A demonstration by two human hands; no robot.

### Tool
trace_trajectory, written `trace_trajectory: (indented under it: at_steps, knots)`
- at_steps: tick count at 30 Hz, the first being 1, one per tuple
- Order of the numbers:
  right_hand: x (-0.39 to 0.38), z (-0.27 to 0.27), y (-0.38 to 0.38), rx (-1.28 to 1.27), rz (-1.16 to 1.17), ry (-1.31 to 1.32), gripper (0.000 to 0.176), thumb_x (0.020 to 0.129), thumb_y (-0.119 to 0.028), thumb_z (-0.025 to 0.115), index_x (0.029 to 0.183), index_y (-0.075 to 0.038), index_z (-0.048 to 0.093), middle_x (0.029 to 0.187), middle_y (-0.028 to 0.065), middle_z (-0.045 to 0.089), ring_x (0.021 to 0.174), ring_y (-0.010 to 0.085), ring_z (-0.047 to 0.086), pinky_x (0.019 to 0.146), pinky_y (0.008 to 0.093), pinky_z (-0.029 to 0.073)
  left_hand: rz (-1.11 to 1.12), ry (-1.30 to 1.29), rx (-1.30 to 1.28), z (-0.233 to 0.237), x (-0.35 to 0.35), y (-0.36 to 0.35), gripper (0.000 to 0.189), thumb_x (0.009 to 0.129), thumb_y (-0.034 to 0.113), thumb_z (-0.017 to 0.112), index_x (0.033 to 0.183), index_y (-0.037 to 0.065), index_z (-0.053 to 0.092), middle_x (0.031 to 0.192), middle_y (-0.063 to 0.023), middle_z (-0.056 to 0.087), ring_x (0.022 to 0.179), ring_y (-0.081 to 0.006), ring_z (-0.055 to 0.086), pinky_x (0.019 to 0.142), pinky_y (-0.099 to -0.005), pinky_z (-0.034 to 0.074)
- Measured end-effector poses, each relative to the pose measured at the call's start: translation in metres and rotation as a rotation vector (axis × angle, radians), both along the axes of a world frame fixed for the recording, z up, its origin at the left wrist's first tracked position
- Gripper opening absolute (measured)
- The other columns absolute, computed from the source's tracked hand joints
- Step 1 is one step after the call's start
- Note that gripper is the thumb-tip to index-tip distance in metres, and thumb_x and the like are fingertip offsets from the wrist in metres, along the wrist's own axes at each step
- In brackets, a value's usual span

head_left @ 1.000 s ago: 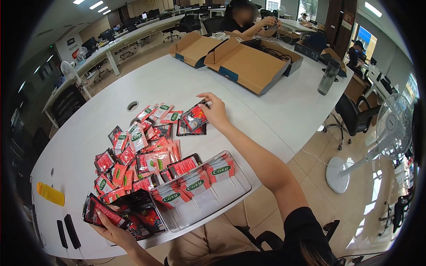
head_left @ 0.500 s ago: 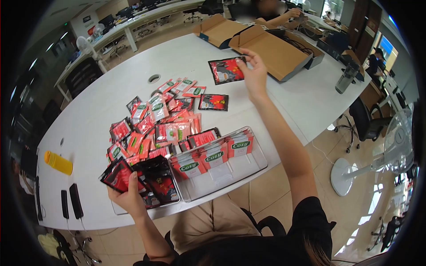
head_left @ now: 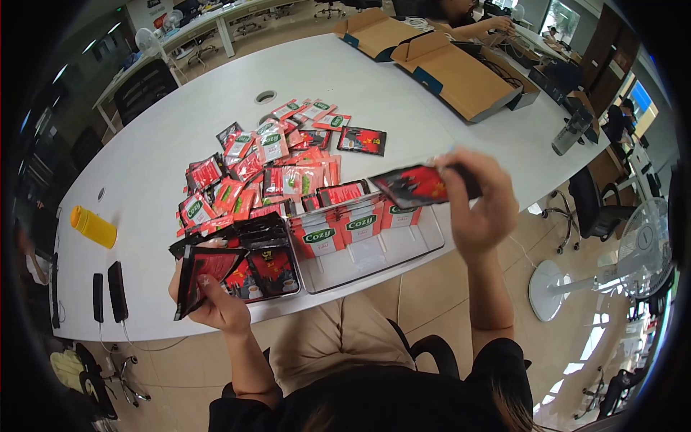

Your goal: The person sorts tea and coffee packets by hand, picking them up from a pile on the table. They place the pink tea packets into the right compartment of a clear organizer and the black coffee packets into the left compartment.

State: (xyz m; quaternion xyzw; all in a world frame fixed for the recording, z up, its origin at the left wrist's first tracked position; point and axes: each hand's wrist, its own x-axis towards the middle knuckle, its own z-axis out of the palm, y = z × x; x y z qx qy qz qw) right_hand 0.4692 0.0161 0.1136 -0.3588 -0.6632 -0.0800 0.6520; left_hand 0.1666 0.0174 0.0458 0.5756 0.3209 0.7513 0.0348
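Observation:
My right hand [head_left: 484, 201] pinches a black-and-red coffee sachet [head_left: 414, 186], slightly blurred, above the right half of a clear plastic tray [head_left: 381, 268]. At the tray's left end, my left hand [head_left: 219, 308] grips black-and-red sachets [head_left: 210, 261]; their exact number is hidden. Beside that hand, more black-and-red sachets [head_left: 277, 268] fill a clear container. Three groups of pink-and-white Cozy sachets [head_left: 322, 237] stand upright along the clear tray's back side. Behind it spreads a mixed sachet pile [head_left: 248, 169], and a single black-and-red sachet [head_left: 362, 141] lies at its right edge.
Open cardboard boxes [head_left: 457, 79] sit at the back right, one with dark cables. A dark bottle [head_left: 570, 132] stands near the right edge. To the left are a yellow bottle [head_left: 93, 227] and two black devices [head_left: 116, 291]. A white fan [head_left: 551, 288] stands on the floor.
My right hand has brought its sachet from the back of the table down toward the tray. My left hand has tilted its sachets more upright. The view has shifted slightly.

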Motion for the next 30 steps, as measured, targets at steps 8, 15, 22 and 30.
trace_trajectory:
  at_steps: [8,15,22,30]
  knots:
    - [-0.051,-0.007,0.007,-0.155,0.203,0.048,0.03,0.078,0.01,0.063,0.107,0.002,0.061,0.098,0.0143,0.067,0.082,0.021,0.067,0.07,0.0259,0.052,0.186,-0.051,-0.232,0.017,-0.047,-0.025,0.017,0.092,-0.002,0.048,0.108,-0.005,0.053,0.105,-0.0087,0.055,0.084,-0.0121,0.055,0.077,-0.026,0.047]
    - [-0.046,-0.014,0.003,-0.438,0.409,0.421,0.029,0.09,0.007,0.049,0.119,0.006,0.05,0.104,0.0134,0.062,0.094,0.012,0.06,0.076,0.0229,0.052,0.077,0.011,-0.329,0.008,-0.063,-0.024,0.03,0.088,-0.004,0.057,0.117,-0.003,0.051,0.113,-0.0108,0.056,0.095,-0.0128,0.058,0.083,-0.0248,0.047]
    - [-0.013,-0.028,-0.005,-0.423,0.413,0.742,0.03,0.094,0.002,0.046,0.124,0.005,0.044,0.106,0.0136,0.061,0.094,0.0107,0.058,0.082,0.0219,0.049,-0.117,0.029,-0.362,0.01,-0.041,-0.01,0.047,0.084,-0.005,0.06,0.127,-0.001,0.042,0.109,-0.0115,0.057,0.092,-0.0132,0.059,0.079,-0.0235,0.046]
    - [0.014,-0.052,-0.026,-0.466,0.34,1.027,0.045,0.092,-0.001,0.052,0.133,0.0,0.033,0.098,0.0099,0.063,0.081,0.0077,0.06,0.057,0.019,0.048,-0.155,-0.102,-0.557,0.007,-0.044,0.004,0.047,0.09,0.003,0.057,0.133,0.004,0.04,0.104,-0.0089,0.062,0.089,-0.0099,0.06,0.074,-0.0223,0.048]
